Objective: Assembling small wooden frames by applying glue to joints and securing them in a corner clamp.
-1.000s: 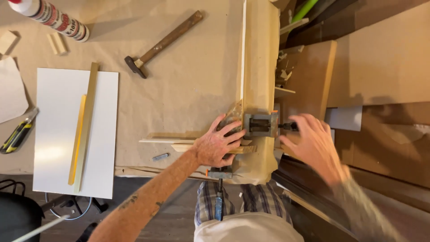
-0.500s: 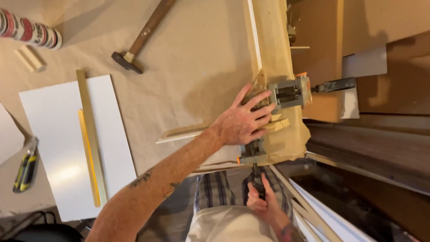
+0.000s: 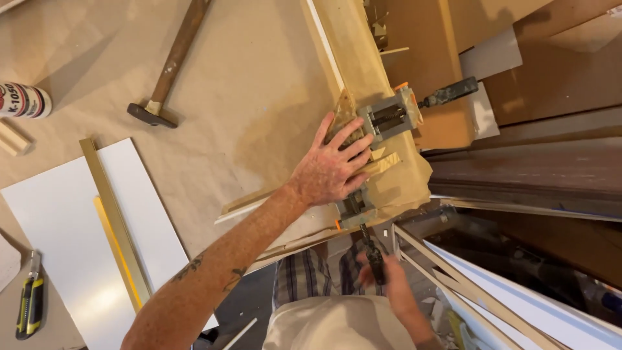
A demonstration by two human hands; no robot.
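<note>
Landmark: the grey corner clamp at the right edge of the paper-covered surface.

Left hand lies flat, palm down, just left of and below the clamp. Fingers spread and open, gripping nothing, pressing on the wooden moulding strips that meet at the clamp. Fingertips reach the clamp's near jaw block; thumb points up toward a crumpled bit of brown paper beside the clamp.

Right hand is well below the clamp, off the surface's edge, close to the person's body. Its fingers are curled closed around the dark handle of one clamp screw, which runs up to the clamp's lower jaw just under the left palm. A second dark handle sticks out to the right of the clamp, untouched.

One moulding strip runs down-left from the clamp along the surface's near edge; the other runs up from the clamp along the right edge.

Elsewhere on the surface, all well left of the clamp: a hammer with wooden shaft, head toward the near side; a white panel with a brass-coloured strip and a yellow strip lying on it; a glue tube far left; a yellow-and-black utility knife at the lower left corner.
</note>
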